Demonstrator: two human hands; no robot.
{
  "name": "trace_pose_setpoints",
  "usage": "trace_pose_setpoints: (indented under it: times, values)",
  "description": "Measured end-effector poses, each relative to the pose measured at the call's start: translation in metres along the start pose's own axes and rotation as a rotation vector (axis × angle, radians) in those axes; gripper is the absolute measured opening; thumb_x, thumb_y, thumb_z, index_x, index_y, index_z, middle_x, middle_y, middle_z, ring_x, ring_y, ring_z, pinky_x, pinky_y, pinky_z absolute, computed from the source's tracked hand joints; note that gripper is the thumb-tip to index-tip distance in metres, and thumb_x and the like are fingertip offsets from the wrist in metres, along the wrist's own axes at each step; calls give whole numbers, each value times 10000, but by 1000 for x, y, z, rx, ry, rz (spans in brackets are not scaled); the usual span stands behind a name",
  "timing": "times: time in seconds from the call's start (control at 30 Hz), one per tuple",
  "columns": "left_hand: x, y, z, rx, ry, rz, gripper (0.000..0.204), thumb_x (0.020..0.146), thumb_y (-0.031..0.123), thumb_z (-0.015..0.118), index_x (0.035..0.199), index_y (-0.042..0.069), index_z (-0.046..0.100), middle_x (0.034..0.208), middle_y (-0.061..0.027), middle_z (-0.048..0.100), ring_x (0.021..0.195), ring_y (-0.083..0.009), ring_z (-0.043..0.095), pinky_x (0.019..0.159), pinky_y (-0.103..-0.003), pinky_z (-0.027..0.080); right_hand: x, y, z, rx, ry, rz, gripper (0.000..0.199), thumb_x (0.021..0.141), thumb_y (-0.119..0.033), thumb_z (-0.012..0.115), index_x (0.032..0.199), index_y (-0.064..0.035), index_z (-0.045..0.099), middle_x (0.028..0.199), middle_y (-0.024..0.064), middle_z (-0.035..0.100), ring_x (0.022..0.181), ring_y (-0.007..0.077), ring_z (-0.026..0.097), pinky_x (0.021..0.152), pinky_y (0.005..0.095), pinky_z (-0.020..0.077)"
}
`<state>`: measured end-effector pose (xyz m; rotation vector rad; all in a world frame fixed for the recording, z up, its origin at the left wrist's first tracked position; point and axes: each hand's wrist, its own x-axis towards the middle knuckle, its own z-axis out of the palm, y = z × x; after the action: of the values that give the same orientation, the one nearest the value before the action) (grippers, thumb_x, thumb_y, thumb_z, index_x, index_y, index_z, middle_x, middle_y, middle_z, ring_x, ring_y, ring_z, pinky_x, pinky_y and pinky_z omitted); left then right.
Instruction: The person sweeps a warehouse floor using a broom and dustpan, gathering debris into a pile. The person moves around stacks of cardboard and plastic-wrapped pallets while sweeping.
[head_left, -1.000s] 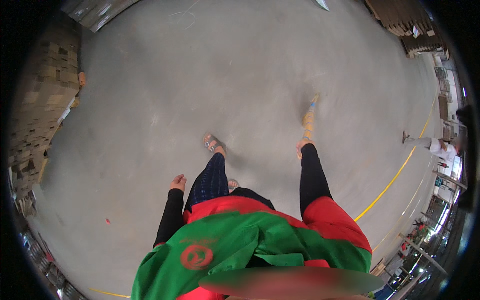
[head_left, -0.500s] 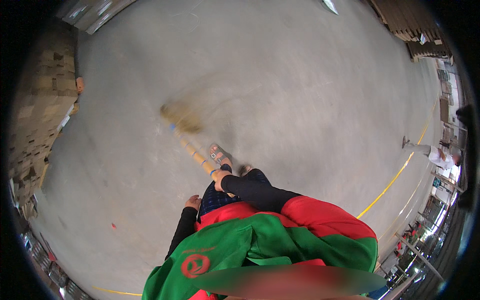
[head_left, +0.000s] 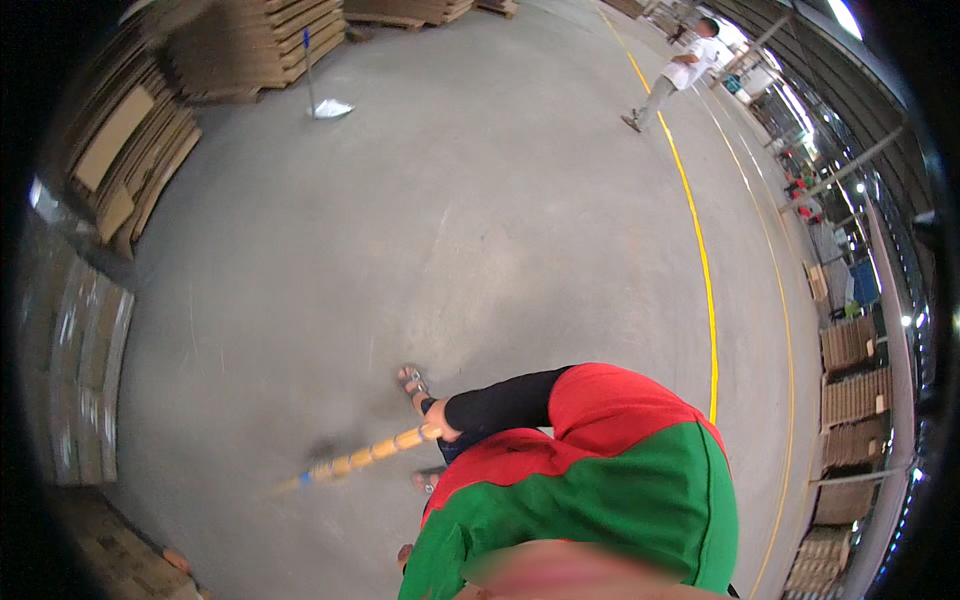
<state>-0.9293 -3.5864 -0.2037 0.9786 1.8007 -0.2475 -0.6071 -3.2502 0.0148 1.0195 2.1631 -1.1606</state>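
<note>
Bamboo-coloured broom handle [head_left: 370, 455] is gripped in the right hand [head_left: 440, 420], fingers clenched round its top, slanting toward eight o'clock over the concrete floor [head_left: 480, 230]. The left hand [head_left: 403, 553] is barely seen; its fingers cannot be judged. A one-handed grip risks slipping mid-sweep.

Support surface: bare grey concrete floor [head_left: 480, 230], smooth, faintly scuffed. Two yellow painted lines [head_left: 700, 260] run along it, well off to the right of the fingers [head_left: 436, 418] gripping the broom handle [head_left: 370, 455]. Below and left of those fingers the handle's blurred lower end meets the floor at a dark smudge. Just above the fingers, a sandalled foot [head_left: 411, 381] stands on the concrete; a second foot [head_left: 427, 480] is just below them. Far beyond the fingers: flattened cardboard stacks [head_left: 255, 40] resting on the floor, a long-handled dustpan [head_left: 325, 105] standing near them, and a walking person [head_left: 680, 75].
</note>
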Motion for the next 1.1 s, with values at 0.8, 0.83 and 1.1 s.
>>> trace_pose_setpoints:
  times: [0.8, 0.83, 1.1]
  values:
    - [0, 249, -152, -485, 295, -208, 300, 762, 216, 496, 988, 24, 542, 967, -144, 578, 923, -240, 543, 810, -328, 416, 112, 293, -148, 306, 313, 750, 289, 659, -204, 554, 893, -37, 583, 914, 148, 592, 862, 249, 570, 720, 337, 465]
    - [-6, 241, -146, -416, 189, -327, 284, 769, 227, 473, 964, 37, 553, 961, -140, 579, 916, -251, 545, 805, -336, 420, 115, 262, -135, 287, 205, 695, 389, 575, -246, 623, 900, -40, 570, 887, 146, 595, 838, 223, 580, 713, 331, 471]
    - [-13, 245, -112, -117, 175, -190, 326, 790, 335, 433, 942, 84, 576, 953, -135, 578, 925, -279, 532, 798, -358, 417, 162, 81, -158, 395, -304, 93, 410, 479, -74, 650, 845, 46, 507, 564, 143, 564, 465, 242, 565, 419, 338, 466]
